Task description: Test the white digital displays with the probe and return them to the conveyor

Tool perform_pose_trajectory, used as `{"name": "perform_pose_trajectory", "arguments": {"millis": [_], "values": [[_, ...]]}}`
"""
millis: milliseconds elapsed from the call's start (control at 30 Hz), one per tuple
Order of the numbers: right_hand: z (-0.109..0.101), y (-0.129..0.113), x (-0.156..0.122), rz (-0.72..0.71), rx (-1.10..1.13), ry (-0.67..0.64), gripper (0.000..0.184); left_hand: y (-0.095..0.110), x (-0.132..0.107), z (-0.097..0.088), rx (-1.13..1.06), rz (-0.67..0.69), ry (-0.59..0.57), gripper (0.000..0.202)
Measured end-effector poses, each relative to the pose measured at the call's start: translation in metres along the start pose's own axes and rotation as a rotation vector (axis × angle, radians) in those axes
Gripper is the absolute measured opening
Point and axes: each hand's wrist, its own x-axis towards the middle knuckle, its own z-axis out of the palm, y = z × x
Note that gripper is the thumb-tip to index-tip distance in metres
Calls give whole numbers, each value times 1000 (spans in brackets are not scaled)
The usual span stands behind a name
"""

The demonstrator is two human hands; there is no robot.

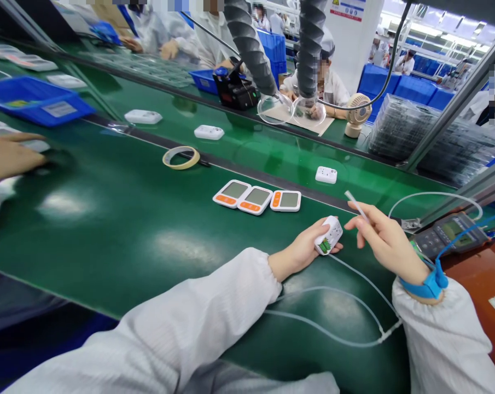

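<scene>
Over the glossy green desk [128, 224], we do well to keep our left hand's [300, 249] fingers firm around the white device [331, 232], its green-lined opening [325, 245] exposed, and our right hand's [376, 238] lightly closed on the translucent stick [353, 200], perhaps a tube end, apart from the device. Left to right: smooth, round-cornered monitors [254, 200] with orange panels, hard white casing, then looping, milky tubing [389, 331].

1. Bright indoor light — white ceiling lamps [460, 26] glow at upper right.
2. Pale patches of glare sit on the green table [120, 224].
3. The co-worker's hand [11, 158] at far left is blurred, a dark shadow beside it.
4. The white gadget [330, 232] looks fairly sharp — the far room [419, 65] softer, the edges stretched.
</scene>
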Motion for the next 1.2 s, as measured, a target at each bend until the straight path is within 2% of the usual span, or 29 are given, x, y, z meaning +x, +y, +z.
{"name": "perform_pose_trajectory", "arguments": {"millis": [100, 233, 467, 733, 933, 1067, 1200], "values": [[7, 12, 5, -30, -194, 84, 29, 3, -1, 0, -36, 1, 47, 54], [16, 23, 9, -17, -331, 51, 22, 3, 1, -1, -112, 19, 48, 60], [27, 22, 8, -41, -333, -56, 19, 1, 2, 0, -101, 9, 73, 47], [34, 25, 8, -139, -441, -50, 10, 2, 1, 2, -91, 11, 85, 46], [39, 27, 8, -189, -400, -18, 7, 2, 1, 5, -80, 29, 88, 50], [39, 33, 9, -133, -449, 77, 8, 0, 0, 2, -67, 31, 70, 48], [40, 39, 9, -84, -423, 30, 10, -2, 1, -1, -55, 30, 77, 45]]}}
